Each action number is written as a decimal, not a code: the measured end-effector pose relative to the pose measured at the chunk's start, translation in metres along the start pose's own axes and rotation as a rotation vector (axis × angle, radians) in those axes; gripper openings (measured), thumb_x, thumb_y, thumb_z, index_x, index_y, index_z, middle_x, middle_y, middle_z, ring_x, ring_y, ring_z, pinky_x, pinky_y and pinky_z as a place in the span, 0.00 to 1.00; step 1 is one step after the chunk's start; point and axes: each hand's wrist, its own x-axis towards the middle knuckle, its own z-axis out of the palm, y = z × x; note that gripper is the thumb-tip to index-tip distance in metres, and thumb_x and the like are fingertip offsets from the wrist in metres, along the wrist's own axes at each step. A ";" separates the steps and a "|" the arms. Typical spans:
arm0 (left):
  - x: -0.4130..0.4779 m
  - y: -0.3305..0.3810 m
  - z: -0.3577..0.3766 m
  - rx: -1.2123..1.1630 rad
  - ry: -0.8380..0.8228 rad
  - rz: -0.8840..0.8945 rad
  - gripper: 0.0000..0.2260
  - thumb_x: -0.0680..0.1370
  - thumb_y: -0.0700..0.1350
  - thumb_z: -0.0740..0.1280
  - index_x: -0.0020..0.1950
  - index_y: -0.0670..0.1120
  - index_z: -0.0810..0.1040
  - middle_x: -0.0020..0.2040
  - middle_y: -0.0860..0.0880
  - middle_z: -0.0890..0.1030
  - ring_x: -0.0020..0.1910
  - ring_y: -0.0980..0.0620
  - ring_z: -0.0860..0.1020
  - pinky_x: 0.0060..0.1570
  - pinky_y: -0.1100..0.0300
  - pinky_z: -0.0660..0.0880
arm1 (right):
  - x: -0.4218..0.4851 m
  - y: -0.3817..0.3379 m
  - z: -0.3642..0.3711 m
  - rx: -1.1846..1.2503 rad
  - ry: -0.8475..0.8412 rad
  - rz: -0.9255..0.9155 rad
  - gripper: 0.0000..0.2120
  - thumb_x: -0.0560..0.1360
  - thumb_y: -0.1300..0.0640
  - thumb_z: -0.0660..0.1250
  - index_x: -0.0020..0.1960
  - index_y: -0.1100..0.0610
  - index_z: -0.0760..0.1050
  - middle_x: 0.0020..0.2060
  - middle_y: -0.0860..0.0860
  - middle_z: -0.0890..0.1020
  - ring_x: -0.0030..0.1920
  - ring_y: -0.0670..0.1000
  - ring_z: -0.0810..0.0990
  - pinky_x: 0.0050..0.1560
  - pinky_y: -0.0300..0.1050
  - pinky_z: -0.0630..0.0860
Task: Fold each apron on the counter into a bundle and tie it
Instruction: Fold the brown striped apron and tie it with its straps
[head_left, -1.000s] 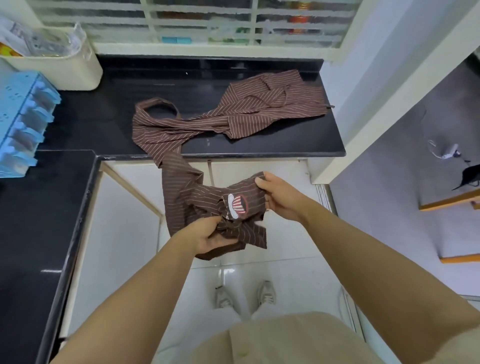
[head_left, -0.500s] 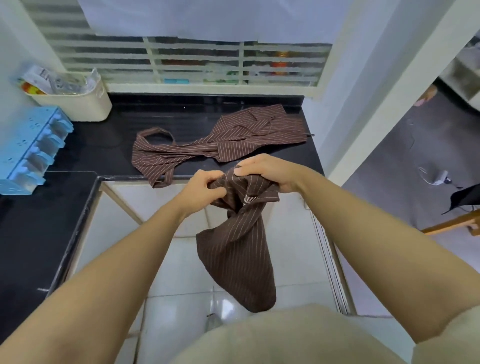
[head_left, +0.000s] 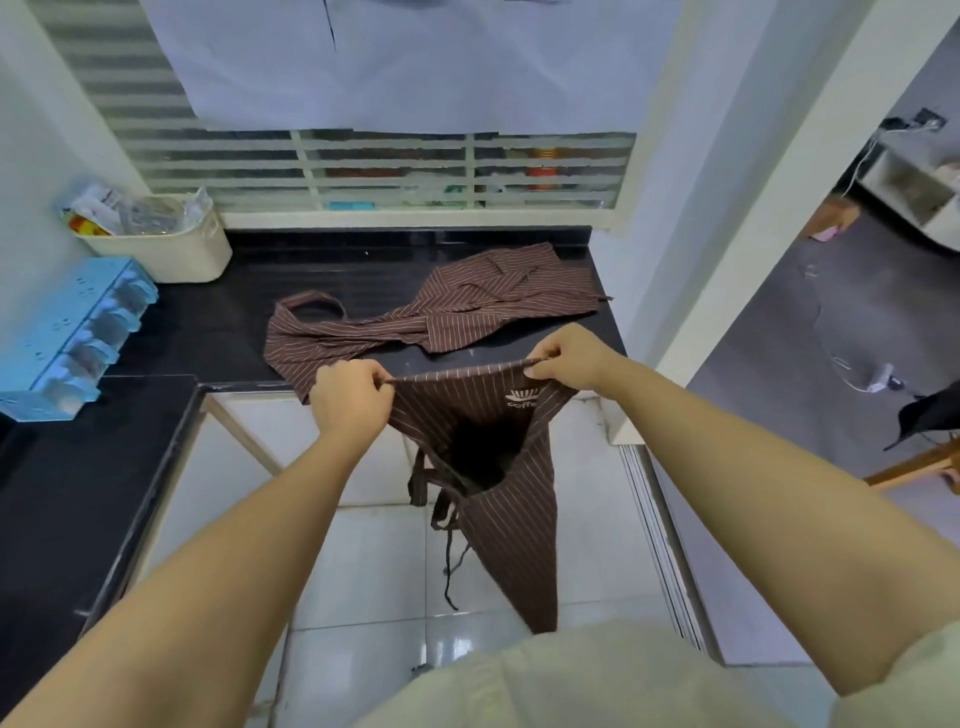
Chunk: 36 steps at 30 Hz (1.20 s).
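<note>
A cream plastic basket (head_left: 171, 254) stuffed with packets is seen at 10 o'clock on the black, polished surface (head_left: 208, 322). A pale blue plastic rack (head_left: 72, 332) is set near it at 9 o'clock. A slatted window (head_left: 415, 171) is found at 12 o'clock, behind the surface.

A second apron (head_left: 431, 322) is spread in loose creases on the surface toward 12 o'clock. Its neck loop (head_left: 311, 306) is laid open at its 9 o'clock end. One corner is draped over the front edge and is partly hidden behind the left grip (head_left: 350, 400).

The held apron (head_left: 498, 467) is kept in the air just in front of the surface edge, above glossy white floor tiles (head_left: 374, 571). Its top hem is stretched taut between the grips. The 9 o'clock end is pinched by the left grip with curled fingers, and the 3 o'clock end is pinched by the right grip (head_left: 571, 358).

The cloth is seen to be brown with thin pale stripes. A white logo (head_left: 522, 400) is printed near the right grip. The body is hung toward 6 o'clock and narrows to a blunt point. Thin dark straps (head_left: 447, 519) are left dangling along its 9 o'clock side
</note>
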 end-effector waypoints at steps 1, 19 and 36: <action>0.002 -0.001 0.001 -0.075 0.032 -0.040 0.07 0.79 0.45 0.65 0.52 0.49 0.83 0.56 0.43 0.77 0.49 0.44 0.74 0.44 0.52 0.73 | -0.002 0.001 -0.001 0.021 0.031 -0.014 0.05 0.75 0.61 0.71 0.49 0.60 0.84 0.43 0.56 0.85 0.41 0.51 0.80 0.46 0.47 0.78; 0.018 0.000 -0.003 -0.209 0.060 0.013 0.09 0.82 0.40 0.60 0.57 0.43 0.79 0.53 0.44 0.81 0.49 0.46 0.76 0.46 0.57 0.67 | 0.014 0.009 0.002 -0.051 0.233 -0.044 0.17 0.79 0.62 0.63 0.32 0.54 0.72 0.30 0.50 0.73 0.34 0.49 0.72 0.42 0.43 0.69; -0.045 0.006 0.032 -0.594 -0.980 -0.652 0.33 0.75 0.62 0.67 0.72 0.42 0.67 0.64 0.37 0.71 0.61 0.39 0.73 0.57 0.44 0.77 | 0.004 -0.074 0.005 1.326 -0.300 0.028 0.10 0.84 0.58 0.55 0.50 0.58 0.74 0.41 0.55 0.81 0.43 0.51 0.81 0.54 0.50 0.77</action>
